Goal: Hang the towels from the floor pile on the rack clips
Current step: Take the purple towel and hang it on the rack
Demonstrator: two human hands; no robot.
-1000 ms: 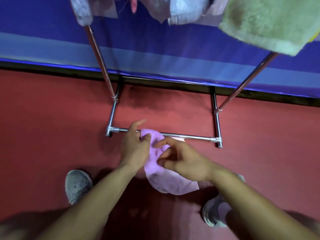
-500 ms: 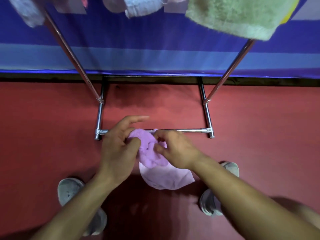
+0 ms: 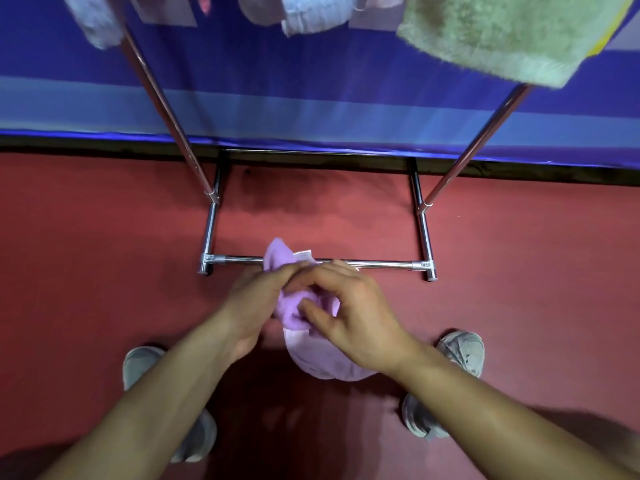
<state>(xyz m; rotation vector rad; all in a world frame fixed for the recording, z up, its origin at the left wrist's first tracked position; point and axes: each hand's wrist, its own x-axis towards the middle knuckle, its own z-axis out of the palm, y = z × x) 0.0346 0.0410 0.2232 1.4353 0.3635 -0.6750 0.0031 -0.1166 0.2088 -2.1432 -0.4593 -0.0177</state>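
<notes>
The purple towel (image 3: 311,358) was off the floor, bunched between both hands just in front of the rack (image 3: 381,264). Its top corner crossed the rack's front base bar in the view, and its loose end hung lower down, farther out from the rack. The left hand (image 3: 252,306) gripped the cloth's upper part, fingers curled over it. The right hand (image 3: 356,320) pinched a fold a little lower between thumb and bent forefinger, the other fingers half curled around the bunch. Both hands had hold of the same cloth and nothing else. A green towel (image 3: 502,36) hung from the rack's upper right, and pale towels (image 3: 311,15) hung along its top toward the middle and left; how they were fastened could not be made out. Two grey shoes (image 3: 460,351) stood on the red floor (image 3: 104,254) in front of the rack, and a blue wall (image 3: 311,98) rose behind it.
</notes>
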